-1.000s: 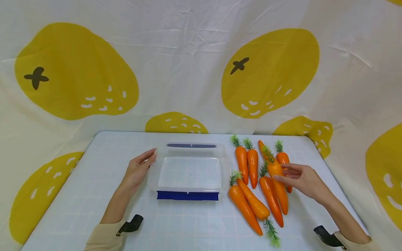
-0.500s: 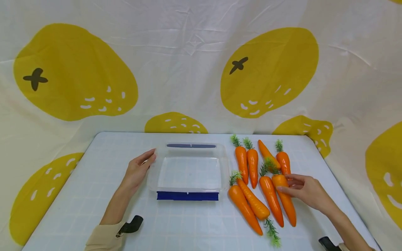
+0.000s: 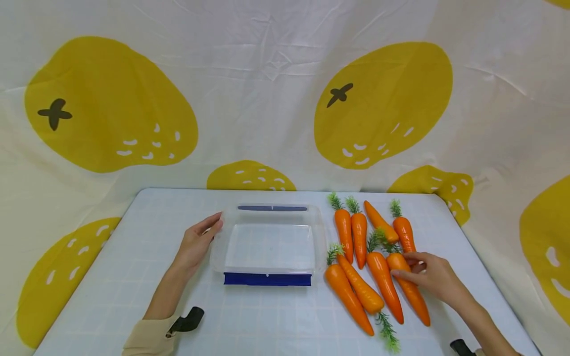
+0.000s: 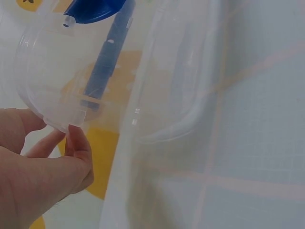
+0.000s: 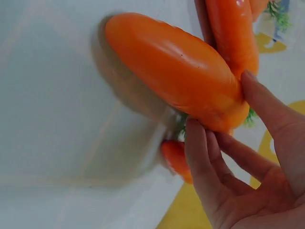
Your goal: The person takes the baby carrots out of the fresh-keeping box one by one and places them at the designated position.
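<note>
Here the carrot lies on the table at the right edge of the carrot heap, its thick leafy end pinched between the thumb and fingers of the right hand, which sits at about 3 o'clock from that end while the tip points toward 5 o'clock. Just beside it at 9 o'clock lie the other carrots. Farther toward 9 o'clock stands the clear container, the left hand touching its left rim with relaxed, nearly straight fingers.
</note>
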`<state>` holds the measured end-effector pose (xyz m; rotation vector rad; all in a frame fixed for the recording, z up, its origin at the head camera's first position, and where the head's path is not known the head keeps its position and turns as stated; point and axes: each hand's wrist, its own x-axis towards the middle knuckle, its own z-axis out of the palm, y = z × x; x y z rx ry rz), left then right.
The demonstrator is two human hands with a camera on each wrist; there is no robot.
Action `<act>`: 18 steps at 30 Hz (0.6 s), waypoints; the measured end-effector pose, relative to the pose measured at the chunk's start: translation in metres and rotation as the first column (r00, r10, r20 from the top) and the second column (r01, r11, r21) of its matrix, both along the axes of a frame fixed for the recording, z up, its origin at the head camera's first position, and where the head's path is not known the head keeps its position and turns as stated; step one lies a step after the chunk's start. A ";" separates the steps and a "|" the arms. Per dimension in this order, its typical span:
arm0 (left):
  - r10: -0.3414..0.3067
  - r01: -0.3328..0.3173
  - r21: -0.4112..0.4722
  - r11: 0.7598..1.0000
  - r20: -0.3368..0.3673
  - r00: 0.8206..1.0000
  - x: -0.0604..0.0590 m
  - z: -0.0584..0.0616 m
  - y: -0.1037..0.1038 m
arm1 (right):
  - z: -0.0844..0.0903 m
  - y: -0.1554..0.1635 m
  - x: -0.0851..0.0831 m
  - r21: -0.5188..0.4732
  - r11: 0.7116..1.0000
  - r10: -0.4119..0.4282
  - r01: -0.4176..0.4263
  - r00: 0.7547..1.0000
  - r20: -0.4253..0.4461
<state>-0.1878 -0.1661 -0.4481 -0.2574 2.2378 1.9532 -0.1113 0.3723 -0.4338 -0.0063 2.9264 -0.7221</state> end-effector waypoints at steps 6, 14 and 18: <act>0.001 -0.001 0.008 1.000 0.005 1.000 -0.001 -0.001 0.001 | 0.000 0.000 0.001 -0.020 1.000 0.010 -0.011 1.000 -0.017; -0.013 0.013 -0.142 0.990 -0.002 1.000 -0.001 0.003 0.002 | 0.008 0.006 -0.004 -0.079 0.996 0.039 -0.052 0.987 -0.158; -0.054 0.039 -0.263 0.964 -0.048 0.997 -0.001 0.006 0.000 | 0.011 0.010 -0.011 -0.060 0.996 0.050 -0.071 0.951 -0.306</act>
